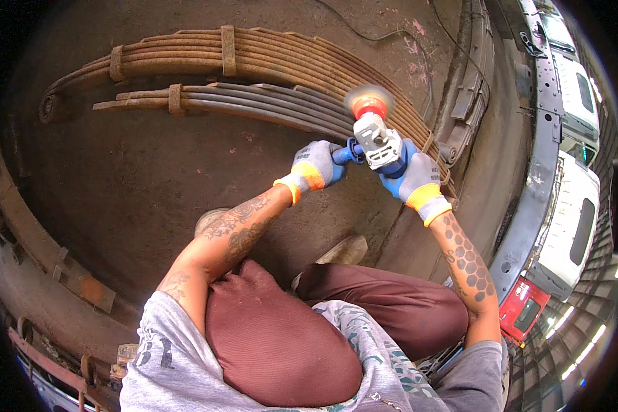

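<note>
An angle grinder [376,141] with a white head, blue body and red-hubbed round brush is held in both my gloved hands. My left hand [316,165] wraps round its blue side handle; my right hand [413,175] grips the body. The brush [369,103] is blurred, as if spinning, over the right part of the nearer leaf spring [254,106]; whether it touches the steel I cannot tell. That spring looks grey along much of its leaves, with a rusty clamp near its left end. Behind it lies a larger, rust-brown leaf spring [178,58] with clamps and a rolled eye.
A cable [391,34] runs over the brown floor beyond the springs. More leaf springs [463,103] lie at right, beside a long dark steel rail [546,151] with holes. White truck cabs [570,220] and a red one stand farther right. Another spring [41,233] lies at left.
</note>
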The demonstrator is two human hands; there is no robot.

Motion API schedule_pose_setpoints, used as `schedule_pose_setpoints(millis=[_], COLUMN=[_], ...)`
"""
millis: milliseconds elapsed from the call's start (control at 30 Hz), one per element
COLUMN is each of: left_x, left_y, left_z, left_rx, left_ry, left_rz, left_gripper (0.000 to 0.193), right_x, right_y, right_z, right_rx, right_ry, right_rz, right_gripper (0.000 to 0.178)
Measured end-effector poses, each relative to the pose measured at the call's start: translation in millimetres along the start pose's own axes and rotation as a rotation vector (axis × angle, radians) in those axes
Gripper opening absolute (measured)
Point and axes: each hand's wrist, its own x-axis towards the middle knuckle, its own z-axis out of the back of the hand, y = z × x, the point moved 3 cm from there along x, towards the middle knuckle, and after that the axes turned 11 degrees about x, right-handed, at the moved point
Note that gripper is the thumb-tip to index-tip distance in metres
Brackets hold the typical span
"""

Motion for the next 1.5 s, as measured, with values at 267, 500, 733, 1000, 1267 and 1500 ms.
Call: schedule_pose_setpoints(millis=[267,500,733,1000,1267,1500], left_x=[1,-10,-7,18,-1,-12], left_y=[5,10,5,-8,-1,-2], left_z=[1,17,5,-21,4,20], left_rx=[-0.006,-0.003,-0.018,-0.002,0.004,0.023], left_ry=[0.004,-0.011,0.025,0.045,-0.014,-0.026], left_rz=[-0.008,0.044,-0.002,-0.068,-0.024,0.003], left_gripper=[0.021,0.021,0.022,0.018,0.020,0.022], right_x=[2,7,1,-9,-2,3], right_y=[2,33,9,-32,4,14], right_z=[-3,10,1,-12,1,6], right_rx=[-0.036,-0.085,-0.020,0.006,-0.029,-0.044], right_ry=[-0.008,0.048,-0.002,-0.087,-0.057,-0.027], right_rz=[0.019,0.023,0.021,-0.052,0.071,0.061], right_gripper=[0.054,0.048,0.055,0.054,0.057,0.055])
